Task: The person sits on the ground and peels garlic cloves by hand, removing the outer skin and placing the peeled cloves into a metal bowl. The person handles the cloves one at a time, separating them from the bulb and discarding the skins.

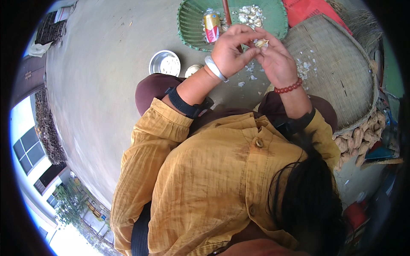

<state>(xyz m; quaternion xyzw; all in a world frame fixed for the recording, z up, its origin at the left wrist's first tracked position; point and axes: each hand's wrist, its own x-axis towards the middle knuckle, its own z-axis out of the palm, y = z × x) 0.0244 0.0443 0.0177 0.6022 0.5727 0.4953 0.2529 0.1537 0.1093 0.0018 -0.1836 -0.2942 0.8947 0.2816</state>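
A garlic clove or small piece of garlic with loose skin (261, 43) is pinched between the fingertips of both hands. My left hand (231, 51), with a silver bangle at the wrist, reaches it from the left with bent fingers and thumb. From the right my right hand (279, 65) holds it, above a red bead bracelet. Just beyond the hands is a green woven basket (189, 35), holding garlic (251, 16) and a clear bottle with a yellow and red label (212, 25). A metal bowl (165, 63) with pale pieces inside, perhaps peeled cloves, stands left of the hands.
A flat woven tray (339, 70) lies at the right, with garlic skins (303, 68) on it. More skins are scattered on the concrete floor (105, 57). A reddish stick (226, 12) crosses the basket. Red sacking (310, 11) and lumpy brown tubers or roots (358, 140) lie beside the tray.
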